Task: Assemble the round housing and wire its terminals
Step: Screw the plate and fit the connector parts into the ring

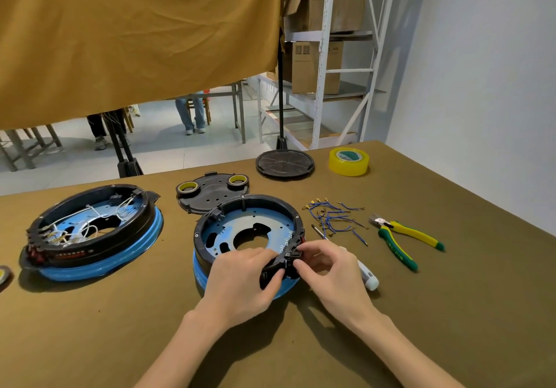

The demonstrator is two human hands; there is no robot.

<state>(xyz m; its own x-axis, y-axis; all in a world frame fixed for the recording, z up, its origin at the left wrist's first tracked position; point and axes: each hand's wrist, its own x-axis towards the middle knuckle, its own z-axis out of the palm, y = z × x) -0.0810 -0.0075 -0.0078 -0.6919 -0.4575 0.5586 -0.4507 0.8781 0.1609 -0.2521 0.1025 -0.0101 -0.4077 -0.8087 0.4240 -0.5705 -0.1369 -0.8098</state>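
The round black-rimmed housing on its blue base point(246, 231) sits flat on the olive-brown counter point(421, 327), its near rim directly under both hands so it can be worked from above. The left hand point(240, 282) curls over that rim, apparently to steady it. The right hand's point(328, 264) fingers point(301, 262) pinch a small black terminal block point(292, 255) at the rim. Loose blue wires with crimped ends point(334, 217) lie just beyond the right fingers, within reach.
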